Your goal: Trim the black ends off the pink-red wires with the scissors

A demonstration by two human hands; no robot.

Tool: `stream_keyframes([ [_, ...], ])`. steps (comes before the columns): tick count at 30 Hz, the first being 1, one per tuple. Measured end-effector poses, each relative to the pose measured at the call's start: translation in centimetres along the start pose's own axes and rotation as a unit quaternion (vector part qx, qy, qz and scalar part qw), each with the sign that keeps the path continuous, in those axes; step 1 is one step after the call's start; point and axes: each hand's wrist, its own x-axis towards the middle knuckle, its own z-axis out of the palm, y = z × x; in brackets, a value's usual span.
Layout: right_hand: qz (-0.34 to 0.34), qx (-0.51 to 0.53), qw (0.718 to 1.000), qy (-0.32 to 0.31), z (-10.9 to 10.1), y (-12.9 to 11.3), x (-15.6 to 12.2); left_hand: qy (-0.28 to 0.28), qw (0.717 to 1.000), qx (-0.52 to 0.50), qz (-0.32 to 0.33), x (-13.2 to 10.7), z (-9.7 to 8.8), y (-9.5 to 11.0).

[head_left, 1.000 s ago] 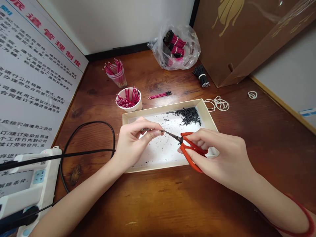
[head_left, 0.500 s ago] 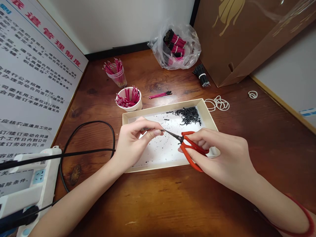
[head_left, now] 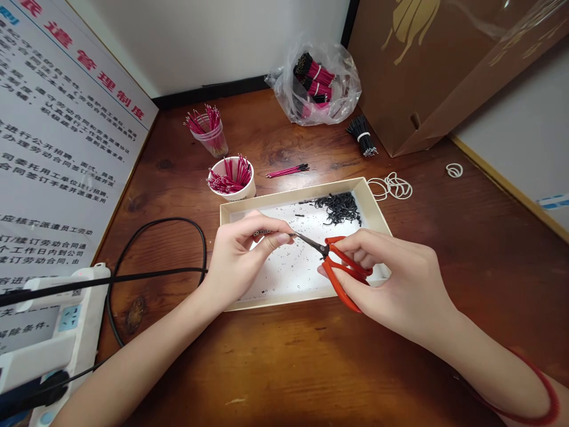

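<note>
My left hand [head_left: 237,255] pinches a thin dark wire end [head_left: 267,233] between thumb and fingers, above a shallow cardboard tray [head_left: 288,198] with a white bottom. My right hand [head_left: 386,279] holds small red-handled scissors [head_left: 340,267]. Their dark steel blades point left, and the tips reach the wire at my left fingertips. A heap of short black wire pieces [head_left: 338,209] lies at the tray's far end. Tiny dark clippings are scattered over the white bottom. Part of the wire is hidden by my fingers.
Beyond the tray stand a white cup [head_left: 231,178] and a transparent cup [head_left: 208,136] of red wires. Also there are a plastic bag of wire bundles [head_left: 313,86], a black wire bundle [head_left: 361,135], rubber bands [head_left: 391,187], a black cable [head_left: 160,261] and a power strip [head_left: 66,332].
My right hand and the scissors handles have shifted slightly left and turned a little. My left hand still pinches the wire in nearly the same place.
</note>
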Motion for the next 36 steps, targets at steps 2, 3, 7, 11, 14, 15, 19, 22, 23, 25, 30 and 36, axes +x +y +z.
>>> stream_keyframes([
  [2,-0.002,0.0,1.0,-0.002,-0.02,-0.01,0.0,-0.001,1.0,-0.003,-0.002,-0.02,0.0,0.03],
  [3,-0.002,0.0,1.0,-0.002,-0.03,-0.02,0.01,0.0,1.0,-0.005,-0.003,-0.03,0.02,0.05],
  [7,0.004,0.004,1.0,-0.001,-0.07,-0.04,0.08,0.002,1.0,-0.002,-0.008,0.0,0.11,0.11],
  [11,0.002,0.001,1.0,-0.007,-0.1,0.02,0.04,0.003,1.0,0.0,-0.007,0.06,0.12,0.1],
  [14,0.002,-0.003,1.0,-0.009,-0.14,0.11,-0.06,0.004,1.0,0.006,-0.004,0.11,0.07,0.11],
  [15,0.001,-0.005,1.0,-0.01,-0.15,0.14,-0.1,0.003,1.0,0.009,-0.002,0.12,0.05,0.11],
  [19,-0.005,-0.007,1.0,-0.006,-0.12,0.23,-0.26,-0.002,1.0,0.011,0.006,0.11,0.0,0.06],
  [22,-0.008,-0.008,1.0,-0.001,-0.08,0.24,-0.3,-0.002,1.0,0.012,0.006,0.08,-0.02,0.03],
  [23,-0.008,-0.008,1.0,0.0,-0.08,0.24,-0.28,-0.002,1.0,0.013,0.004,0.08,-0.03,0.03],
  [25,-0.005,-0.007,1.0,0.003,-0.09,0.22,-0.22,-0.003,1.0,0.012,0.004,0.07,-0.04,0.03],
  [30,0.004,0.002,1.0,0.007,-0.12,0.08,0.01,-0.008,1.0,0.003,0.009,0.05,-0.03,-0.11],
  [36,0.007,-0.015,1.0,0.007,0.07,-0.09,-0.06,-0.012,1.0,-0.004,0.013,0.03,0.01,-0.28],
])
